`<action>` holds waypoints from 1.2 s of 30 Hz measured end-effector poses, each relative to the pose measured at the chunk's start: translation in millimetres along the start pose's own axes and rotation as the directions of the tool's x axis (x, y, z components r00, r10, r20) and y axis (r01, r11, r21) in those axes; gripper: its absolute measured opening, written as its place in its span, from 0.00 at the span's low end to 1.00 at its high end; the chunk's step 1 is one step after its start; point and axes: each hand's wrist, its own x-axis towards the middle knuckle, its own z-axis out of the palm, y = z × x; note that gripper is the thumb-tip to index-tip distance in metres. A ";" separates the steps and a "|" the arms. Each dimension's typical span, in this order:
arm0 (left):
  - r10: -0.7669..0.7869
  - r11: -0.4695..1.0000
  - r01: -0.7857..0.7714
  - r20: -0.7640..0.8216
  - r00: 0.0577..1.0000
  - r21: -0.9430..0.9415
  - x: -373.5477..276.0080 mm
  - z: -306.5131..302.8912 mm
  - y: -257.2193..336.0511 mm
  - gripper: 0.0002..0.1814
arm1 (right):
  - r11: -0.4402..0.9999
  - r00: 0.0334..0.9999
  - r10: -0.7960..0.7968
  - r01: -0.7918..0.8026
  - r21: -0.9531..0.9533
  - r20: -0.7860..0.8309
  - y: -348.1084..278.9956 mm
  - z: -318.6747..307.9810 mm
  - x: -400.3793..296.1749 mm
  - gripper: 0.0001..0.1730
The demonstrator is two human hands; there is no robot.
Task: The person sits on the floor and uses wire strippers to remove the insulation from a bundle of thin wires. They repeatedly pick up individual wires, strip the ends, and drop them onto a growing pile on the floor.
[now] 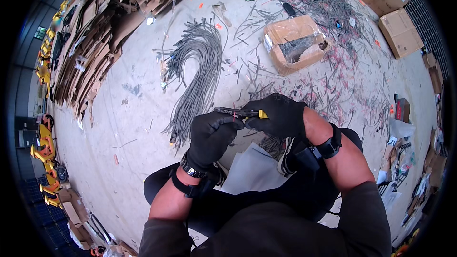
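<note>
My right hand [276, 116], in a black glove, is closed around a black and yellow hand tool [262, 114], whose kind I cannot tell for certain. My left hand [214, 134], gloved alike, has its thumb and fingers pinched at the tool's dark end, by a thin red wire [234, 115]. What else the left fingers hold is hidden. Just beyond the left hand lies a long, curved bundle of grey cables [205, 67] on the concrete floor. A grey-white sheet [250, 171] lies between my legs, below both hands.
A torn, taped cardboard box [294, 43] stands ahead, with scattered cable offcuts [339, 89] around it. A tangled heap of cables [321, 3] lies behind. Flattened cardboard [93, 50] is piled at the left; closed boxes [400, 32] stand at the right. Yellow scooters [46, 142] line the far left.
</note>
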 end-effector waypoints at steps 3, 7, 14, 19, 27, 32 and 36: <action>-0.018 0.999 0.021 0.077 0.997 -0.038 -5.5 10.1 0.8 0.10 | 0.971 0.989 0.147 -0.149 0.187 0.024 0.0 -8.8 3.8 0.16; -0.102 0.977 0.125 0.136 0.985 -0.173 -11.7 27.7 15.7 0.11 | 0.883 0.959 0.284 -0.264 0.388 0.006 -2.8 -26.3 4.5 0.19; -0.044 0.994 0.073 0.308 0.950 -0.084 -10.3 9.0 32.1 0.13 | 0.981 0.959 0.192 -0.185 0.054 -0.209 18.3 -41.0 3.3 0.17; 0.074 0.997 -0.062 0.508 0.858 -0.041 -8.1 1.0 48.4 0.12 | 0.957 0.925 0.288 -0.284 0.051 -0.248 40.3 -52.4 6.7 0.18; 0.221 0.975 -0.175 0.579 0.785 -0.135 -13.4 -9.7 57.7 0.11 | 0.927 0.889 0.370 -0.371 0.048 -0.271 57.2 -66.7 8.9 0.20; 0.257 0.966 -0.218 0.609 0.750 -0.139 -22.5 -8.4 67.5 0.11 | 0.916 0.874 0.401 -0.384 0.117 -0.275 68.2 -70.0 8.2 0.19; 0.328 0.942 -0.222 0.548 0.769 -0.251 -33.4 -9.2 72.4 0.09 | 0.884 0.849 0.463 -0.423 0.198 -0.255 78.9 -71.4 10.2 0.18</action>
